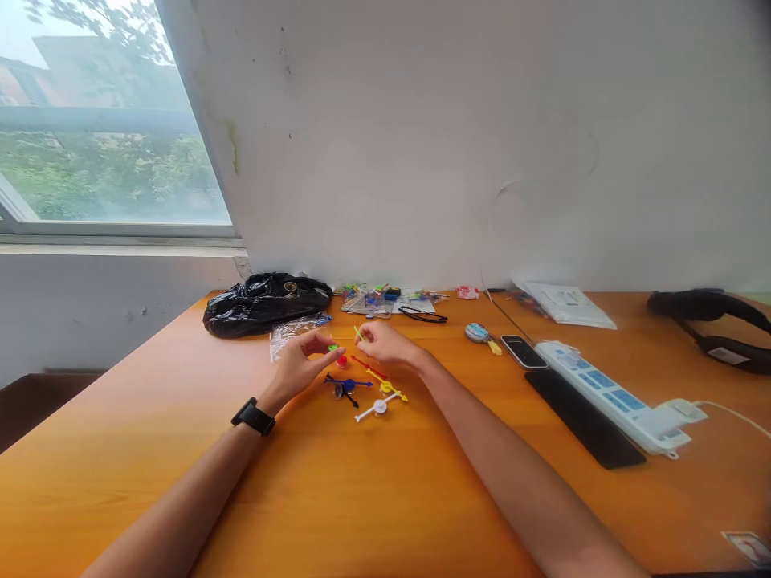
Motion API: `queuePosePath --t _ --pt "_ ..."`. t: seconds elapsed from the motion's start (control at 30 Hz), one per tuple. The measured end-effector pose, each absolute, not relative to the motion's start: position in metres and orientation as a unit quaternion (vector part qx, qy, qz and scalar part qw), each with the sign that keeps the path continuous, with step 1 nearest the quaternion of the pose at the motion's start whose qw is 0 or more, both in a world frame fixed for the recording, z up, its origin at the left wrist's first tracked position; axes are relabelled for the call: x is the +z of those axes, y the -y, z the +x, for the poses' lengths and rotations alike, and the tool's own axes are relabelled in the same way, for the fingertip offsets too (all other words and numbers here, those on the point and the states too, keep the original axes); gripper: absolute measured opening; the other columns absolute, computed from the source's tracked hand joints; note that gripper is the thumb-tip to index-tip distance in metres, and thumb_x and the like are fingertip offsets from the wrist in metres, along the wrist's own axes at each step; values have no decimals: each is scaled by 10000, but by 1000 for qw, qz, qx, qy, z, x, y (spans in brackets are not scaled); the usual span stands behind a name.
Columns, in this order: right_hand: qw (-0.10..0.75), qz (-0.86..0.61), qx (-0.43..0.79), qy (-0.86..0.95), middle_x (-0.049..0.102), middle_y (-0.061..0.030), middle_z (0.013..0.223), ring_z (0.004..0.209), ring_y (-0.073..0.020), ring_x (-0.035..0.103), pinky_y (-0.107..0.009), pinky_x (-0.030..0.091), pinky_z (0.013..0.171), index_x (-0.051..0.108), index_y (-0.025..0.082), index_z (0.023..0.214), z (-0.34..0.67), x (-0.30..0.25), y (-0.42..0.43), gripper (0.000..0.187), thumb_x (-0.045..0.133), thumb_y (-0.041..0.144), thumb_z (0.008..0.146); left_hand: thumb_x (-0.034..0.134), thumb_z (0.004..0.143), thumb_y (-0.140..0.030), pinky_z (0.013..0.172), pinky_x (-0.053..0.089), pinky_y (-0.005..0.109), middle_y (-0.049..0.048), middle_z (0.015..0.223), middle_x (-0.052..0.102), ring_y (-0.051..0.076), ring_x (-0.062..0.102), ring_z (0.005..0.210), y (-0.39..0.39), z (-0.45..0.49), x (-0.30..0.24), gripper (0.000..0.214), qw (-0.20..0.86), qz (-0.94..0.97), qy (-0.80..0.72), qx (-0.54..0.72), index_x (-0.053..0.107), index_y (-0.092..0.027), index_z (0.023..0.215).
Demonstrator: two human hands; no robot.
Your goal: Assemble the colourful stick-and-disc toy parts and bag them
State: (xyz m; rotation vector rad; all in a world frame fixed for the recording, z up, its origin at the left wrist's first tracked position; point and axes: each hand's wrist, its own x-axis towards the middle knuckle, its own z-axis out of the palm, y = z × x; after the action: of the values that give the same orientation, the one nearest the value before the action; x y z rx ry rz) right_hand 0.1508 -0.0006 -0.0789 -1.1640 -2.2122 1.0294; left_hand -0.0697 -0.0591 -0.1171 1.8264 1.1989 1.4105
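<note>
My left hand [301,363], a black watch on its wrist, pinches a small green disc [332,348] between thumb and fingers. My right hand [384,343] is closed on a thin green stick [359,333] that points up and left toward the disc. Just below the hands lie small plastic pieces on the orange table [337,490]: a red disc [341,361] with a red stick, a blue one [348,384], a yellow one [389,388] and a white one [377,408].
A black plastic bag [265,302] and a clear packet [293,330] lie at the back left. More coloured parts [369,299], black glasses [422,315], a phone [523,351], a white power strip [608,393] and black headphones [711,317] are along the back and right.
</note>
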Motion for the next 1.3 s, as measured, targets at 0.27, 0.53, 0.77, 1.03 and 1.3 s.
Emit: queuePosePath --t 0.27,0.53,0.77,1.03,1.3 --pt "95 -379 265 881 715 -32 814 693 -147 591 -233 331 551 686 185 840 150 -58 21 235 760 407 818 756 902 -411 854 604 371 60 1009 820 255 756 935 58 -73 -124 210 203 757 -460 417 812 -228 986" --pt "40 -325 303 895 657 16 677 622 -125 572 -231 336 536 700 181 756 140 -62 26 94 758 254 766 750 915 -481 942 587 400 65 1104 819 269 755 1026 53 -84 -121 301 192 740 -483 427 809 -238 1082" --pt "-3 -267 419 868 755 -18 788 647 -128 637 -207 421 562 767 158 932 171 -38 6 202 794 258 759 738 928 -522 782 574 333 50 988 831 239 753 883 55 -92 -105 289 210 770 -467 380 844 -266 1010" --pt "198 -341 474 787 704 -4 628 529 -125 638 -216 478 506 647 167 765 202 -12 6 50 671 204 741 819 866 -494 1055 520 465 82 1225 757 304 667 1165 64 -76 -111 212 171 822 -413 354 846 -300 949" --pt "251 -308 573 717 712 3 613 496 -135 647 -231 534 510 607 182 797 148 -57 12 139 684 196 681 787 922 -433 961 595 417 91 1192 773 251 736 1065 76 -64 -91 377 283 749 -392 453 722 -233 1235"
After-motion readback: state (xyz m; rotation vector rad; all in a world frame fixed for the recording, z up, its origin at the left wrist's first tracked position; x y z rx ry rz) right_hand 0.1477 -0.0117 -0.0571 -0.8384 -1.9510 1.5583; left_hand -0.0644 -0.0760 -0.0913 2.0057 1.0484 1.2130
